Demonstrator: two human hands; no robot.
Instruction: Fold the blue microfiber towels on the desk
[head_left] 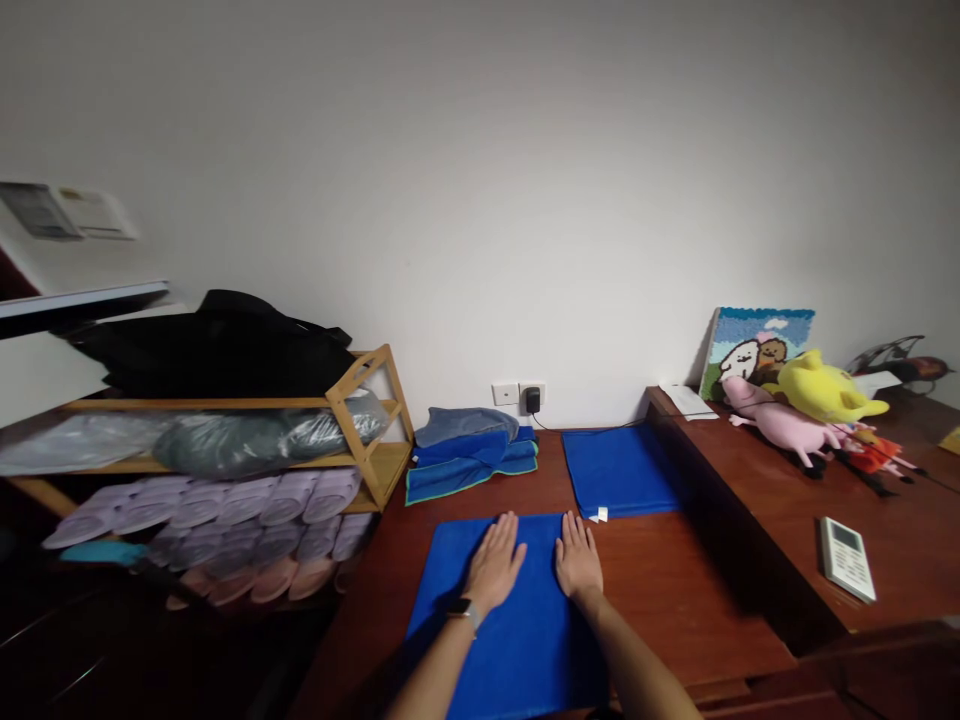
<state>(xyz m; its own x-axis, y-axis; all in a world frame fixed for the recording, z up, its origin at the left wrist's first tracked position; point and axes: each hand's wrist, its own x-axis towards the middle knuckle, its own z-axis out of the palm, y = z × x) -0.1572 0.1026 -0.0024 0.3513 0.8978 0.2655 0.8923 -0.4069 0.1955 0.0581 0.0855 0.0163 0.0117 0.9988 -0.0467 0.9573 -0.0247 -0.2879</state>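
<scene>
A blue cloth (525, 640) lies spread flat on the reddish-brown desk (675, 590), directly in front of the person, with its near edge toward 6 o'clock. The left hand (495, 565) rests palm down on its left half, the fingers open and extended, the thumb a little apart (a watch (461, 608) sits on that wrist). The right hand (579, 562) lies palm down over the cloth's right edge, its fingers also open and pointing toward 12 o'clock. Neither hand grips anything.

Taking the spread cloth as the centre of the dial, a loose pile of blue and grey-blue cloths (469, 455) sits near 11 o'clock, one with a green edge. A second flat blue cloth (626, 470) lies at 1 o'clock (a small white tag (600, 514) shows at its near edge). On the wall at 12 o'clock is a socket with a black plug (532, 400).

Toward 2 o'clock, a raised brown surface (780, 500) holds a pink plush toy (784, 425), a yellow plush toy (825, 388) and a textured picture (757, 345) leaning on the wall; a white remote (847, 558) lies nearer 3 o'clock. At 10 o'clock stands a wooden rack (367, 430) with bagged items and rows of slippers (225, 505) (mostly lilac).
</scene>
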